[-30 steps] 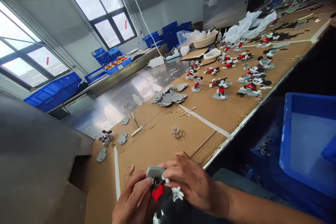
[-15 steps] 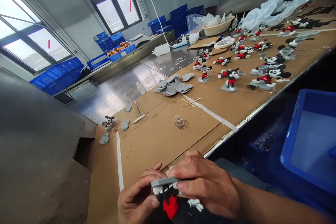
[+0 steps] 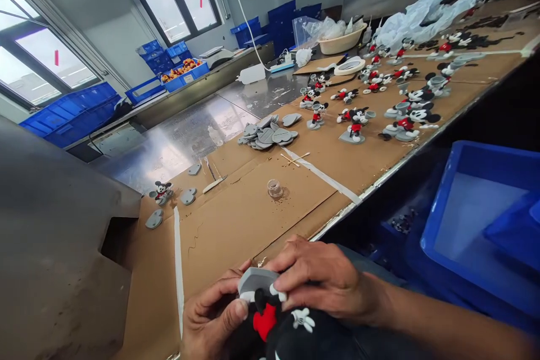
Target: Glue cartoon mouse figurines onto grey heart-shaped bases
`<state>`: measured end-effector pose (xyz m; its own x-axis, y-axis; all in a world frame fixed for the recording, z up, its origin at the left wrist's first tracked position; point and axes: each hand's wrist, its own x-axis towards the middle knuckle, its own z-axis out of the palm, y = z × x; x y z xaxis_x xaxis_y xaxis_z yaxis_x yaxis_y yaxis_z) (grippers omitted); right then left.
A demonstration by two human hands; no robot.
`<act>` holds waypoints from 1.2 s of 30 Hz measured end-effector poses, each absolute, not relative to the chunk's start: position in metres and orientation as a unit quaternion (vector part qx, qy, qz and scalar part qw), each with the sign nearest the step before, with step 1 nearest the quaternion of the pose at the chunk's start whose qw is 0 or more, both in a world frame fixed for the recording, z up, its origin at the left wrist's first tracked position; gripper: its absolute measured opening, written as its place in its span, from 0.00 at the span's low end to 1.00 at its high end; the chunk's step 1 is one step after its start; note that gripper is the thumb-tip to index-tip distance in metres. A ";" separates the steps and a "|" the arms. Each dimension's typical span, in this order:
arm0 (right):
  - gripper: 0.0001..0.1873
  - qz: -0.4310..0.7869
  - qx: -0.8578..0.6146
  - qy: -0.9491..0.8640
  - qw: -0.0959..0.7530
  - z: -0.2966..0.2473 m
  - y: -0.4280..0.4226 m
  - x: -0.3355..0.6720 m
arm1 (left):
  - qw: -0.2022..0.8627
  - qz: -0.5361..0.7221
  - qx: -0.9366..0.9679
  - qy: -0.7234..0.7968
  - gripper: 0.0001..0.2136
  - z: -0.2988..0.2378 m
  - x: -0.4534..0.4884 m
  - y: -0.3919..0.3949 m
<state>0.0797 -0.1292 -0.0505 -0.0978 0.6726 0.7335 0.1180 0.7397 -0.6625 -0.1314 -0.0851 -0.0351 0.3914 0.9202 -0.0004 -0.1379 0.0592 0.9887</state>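
Pressing grey base (image 3: 255,279) onto mouse figurine (image 3: 270,315), left hand (image 3: 211,320) and right hand (image 3: 324,284) both gripping; next, firm squeezing, feet aligned.

The mouse figurine (image 3: 274,323) at the worktop's near edge is black with red shorts and white gloves; the base (image 3: 255,280) pressed to its feet is plain grey. The worktop (image 3: 236,219) is brown cardboard crossed by pale tape strips, with bare silver metal toward its far edge. The pile of bases (image 3: 266,135) is grey. The crate (image 3: 476,225) is bright blue. The small cup (image 3: 274,188) is clear.
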 end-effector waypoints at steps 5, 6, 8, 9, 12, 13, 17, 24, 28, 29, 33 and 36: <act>0.19 0.514 -0.394 -0.524 0.553 -0.053 -0.136 0.087 | 0.659 0.387 0.464 0.448 0.11 -0.034 -0.119 -0.097; 0.19 0.549 -0.401 -0.500 0.537 -0.052 -0.137 0.088 | 0.659 0.383 0.463 0.452 0.11 -0.034 -0.117 -0.098; 0.19 0.598 -0.404 -0.466 0.512 -0.048 -0.140 0.090 | 0.651 0.380 0.475 0.454 0.11 -0.035 -0.115 -0.101; 0.19 0.607 -0.403 -0.459 0.509 -0.046 -0.141 0.091 | 0.642 0.381 0.489 0.452 0.11 -0.035 -0.114 -0.102; 0.15 0.568 -0.405 -0.497 0.516 -0.040 -0.148 0.094 | 0.613 0.392 0.541 0.422 0.09 -0.037 -0.113 -0.107; 0.14 0.545 -0.405 -0.520 0.518 -0.038 -0.151 0.095 | 0.607 0.396 0.555 0.408 0.09 -0.039 -0.113 -0.108; 0.12 0.481 -0.404 -0.581 0.519 -0.036 -0.164 0.097 | 0.603 0.387 0.601 0.354 0.09 -0.045 -0.115 -0.115; 0.10 0.421 -0.406 -0.623 0.519 -0.034 -0.180 0.099 | 0.612 0.370 0.618 0.327 0.08 -0.049 -0.114 -0.124; 0.09 0.447 -0.431 -0.604 0.500 -0.034 -0.186 0.103 | 0.624 0.368 0.603 0.334 0.09 -0.051 -0.106 -0.128; 0.08 0.473 -0.446 -0.579 0.492 -0.034 -0.187 0.104 | 0.645 0.362 0.575 0.350 0.10 -0.053 -0.104 -0.130; 0.07 0.595 -0.470 -0.445 0.477 -0.039 -0.193 0.107 | 0.744 0.303 0.431 0.411 0.12 -0.066 -0.098 -0.141; 0.10 0.646 -0.456 -0.384 0.478 -0.053 -0.200 0.105 | 0.755 0.285 0.407 0.428 0.16 -0.074 -0.095 -0.152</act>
